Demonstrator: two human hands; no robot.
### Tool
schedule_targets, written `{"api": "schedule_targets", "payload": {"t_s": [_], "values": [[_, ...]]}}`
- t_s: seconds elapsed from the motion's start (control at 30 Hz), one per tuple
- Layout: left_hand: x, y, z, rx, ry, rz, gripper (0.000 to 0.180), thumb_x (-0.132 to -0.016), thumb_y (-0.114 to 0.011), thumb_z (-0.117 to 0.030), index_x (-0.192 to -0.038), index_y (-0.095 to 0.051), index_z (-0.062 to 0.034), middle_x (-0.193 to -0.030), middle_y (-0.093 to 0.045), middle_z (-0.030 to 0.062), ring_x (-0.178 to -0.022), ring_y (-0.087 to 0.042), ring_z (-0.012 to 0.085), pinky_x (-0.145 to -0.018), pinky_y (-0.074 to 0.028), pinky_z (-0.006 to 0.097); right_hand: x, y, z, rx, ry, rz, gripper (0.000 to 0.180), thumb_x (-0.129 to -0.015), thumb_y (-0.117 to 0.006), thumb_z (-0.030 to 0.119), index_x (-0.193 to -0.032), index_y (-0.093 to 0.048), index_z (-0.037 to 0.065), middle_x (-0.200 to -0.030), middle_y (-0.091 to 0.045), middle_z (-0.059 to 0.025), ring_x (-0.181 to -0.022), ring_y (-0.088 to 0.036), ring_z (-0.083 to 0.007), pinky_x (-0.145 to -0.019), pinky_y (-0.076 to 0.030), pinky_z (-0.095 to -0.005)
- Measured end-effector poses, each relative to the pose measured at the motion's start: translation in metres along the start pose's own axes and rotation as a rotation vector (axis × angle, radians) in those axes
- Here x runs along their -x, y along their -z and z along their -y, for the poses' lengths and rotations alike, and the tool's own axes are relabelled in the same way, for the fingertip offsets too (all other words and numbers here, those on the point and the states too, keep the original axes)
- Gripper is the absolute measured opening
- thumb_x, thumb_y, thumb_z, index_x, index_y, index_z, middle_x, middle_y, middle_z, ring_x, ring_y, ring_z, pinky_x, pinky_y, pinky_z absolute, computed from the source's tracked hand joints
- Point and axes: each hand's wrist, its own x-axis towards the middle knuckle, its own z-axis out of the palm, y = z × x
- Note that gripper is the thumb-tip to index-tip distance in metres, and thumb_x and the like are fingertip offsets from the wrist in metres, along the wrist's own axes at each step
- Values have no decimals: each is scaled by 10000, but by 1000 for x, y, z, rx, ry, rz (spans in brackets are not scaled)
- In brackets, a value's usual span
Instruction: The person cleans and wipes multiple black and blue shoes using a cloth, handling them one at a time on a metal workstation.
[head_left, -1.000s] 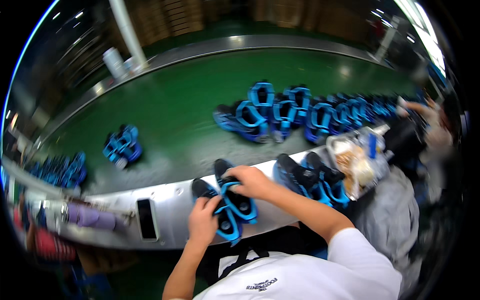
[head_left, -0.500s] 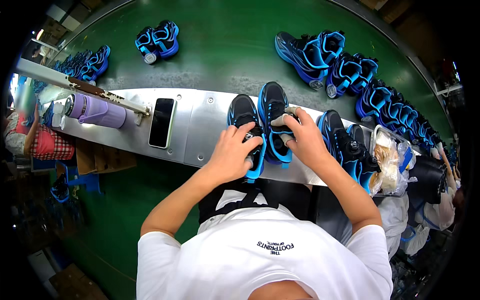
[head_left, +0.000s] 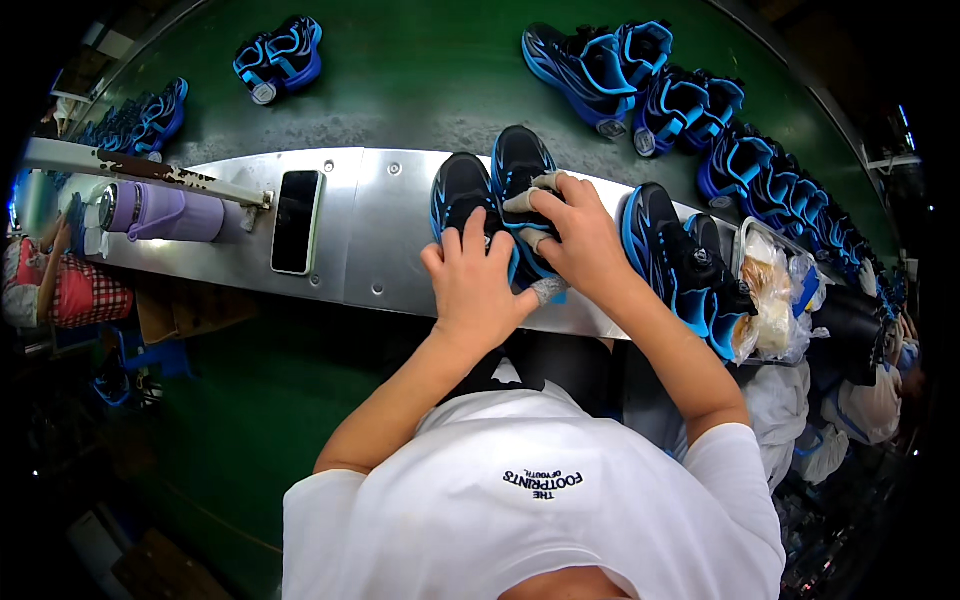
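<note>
Two black sneakers with bright blue edging stand side by side on the metal ledge, toes pointing away from me. My left hand (head_left: 478, 285) lies over the rear of the left sneaker (head_left: 461, 188), its fingers spread across the laces and its thumb stretched toward the other shoe's heel. On the right sneaker (head_left: 522, 160), my right hand (head_left: 575, 235) grips about the laces and tongue. Pale coverings wrap several of its fingertips, and a grey one sits on my left thumb. Both hands hide most of the shoe openings.
Another sneaker pair (head_left: 680, 265) stands right of my hands, beside a metal tray (head_left: 742, 240) of plastic-wrapped items. Leftward lie a phone (head_left: 297, 222), a purple bottle (head_left: 175, 213) and a worn metal bar (head_left: 150, 170). More sneakers (head_left: 585, 75) line the green belt (head_left: 420, 60).
My left hand has opened out, spreading its fingers over the left sneaker. My right hand stays at the right sneaker's laces. The whole view has shifted slightly.
</note>
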Motion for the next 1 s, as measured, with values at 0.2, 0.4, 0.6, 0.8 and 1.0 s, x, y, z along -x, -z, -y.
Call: {"api": "schedule_targets", "payload": {"t_s": [0.2,0.4,0.6,0.8,1.0], "values": [[-5,-1,-3,-11,43,35,532,-665,-767,-381,-1034,-624,-25,-1307,-494,206,-1070,-456,338,-889,-300,467,13,9,-5,-25,-10,11,441,-681,-740,-3,-1085,-703,170,-1160,-547,-135,-1112,-529,-334,-939,-468,-397],[-20,-8,-2,-62,129,-3,394,-605,-761,-295,-926,-649,-95,-1081,-535,89,-982,-487,295,-809,-348,436,19,13,-10,132,101,-6,577,-632,-722,-13,-1155,-645,217,-1133,-537,-103,-1006,-540,-329,-837,-495,-402],[-23,-15,-10,-187,120,36,410,-608,-792,-352,-916,-651,-121,-1021,-528,87,-978,-481,284,-806,-351,420,31,12,5,454,199,49,435,-681,-655,-12,-1101,-632,101,-1134,-538,-156,-981,-538,-356,-764,-507,-408],[-15,-25,-9,-200,109,-55,375,-632,-761,-356,-908,-667,-121,-1023,-534,93,-986,-465,279,-828,-337,421,40,7,-3,445,265,26,377,-700,-629,-3,-1067,-644,81,-1119,-558,-140,-955,-536,-346,-778,-494,-412],[-15,-34,-14,-208,117,-100,425,-606,-788,-355,-922,-678,-94,-1045,-533,97,-1017,-466,283,-865,-342,424,31,1,2,360,53,28,521,-625,-650,-78,-1124,-634,71,-1119,-536,-170,-1012,-519,-382,-881,-450,-448]]}}
